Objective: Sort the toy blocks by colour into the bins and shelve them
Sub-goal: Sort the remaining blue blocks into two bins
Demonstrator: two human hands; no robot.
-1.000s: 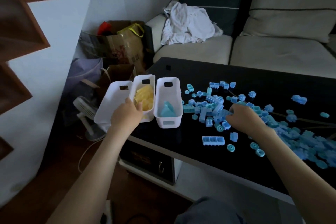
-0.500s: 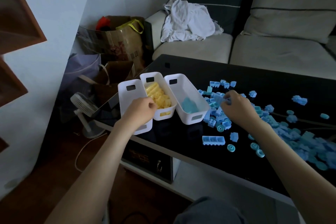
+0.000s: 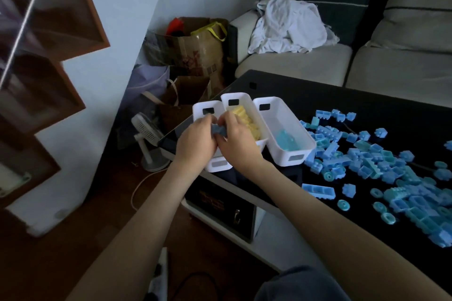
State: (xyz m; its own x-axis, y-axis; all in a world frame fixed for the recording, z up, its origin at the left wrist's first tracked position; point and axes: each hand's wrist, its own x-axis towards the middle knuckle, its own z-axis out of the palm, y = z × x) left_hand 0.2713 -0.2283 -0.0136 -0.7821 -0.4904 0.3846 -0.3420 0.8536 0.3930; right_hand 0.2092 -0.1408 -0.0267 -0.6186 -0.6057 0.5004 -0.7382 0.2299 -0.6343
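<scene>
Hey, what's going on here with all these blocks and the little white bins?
A person is sorting toy blocks at a black table. The left hand and right hand grip one blue block between them, above the left bin and middle bin. The middle bin holds yellow blocks, and the right bin holds a few turquoise blocks. A big scatter of loose blocks lies unsorted on the table.
</scene>
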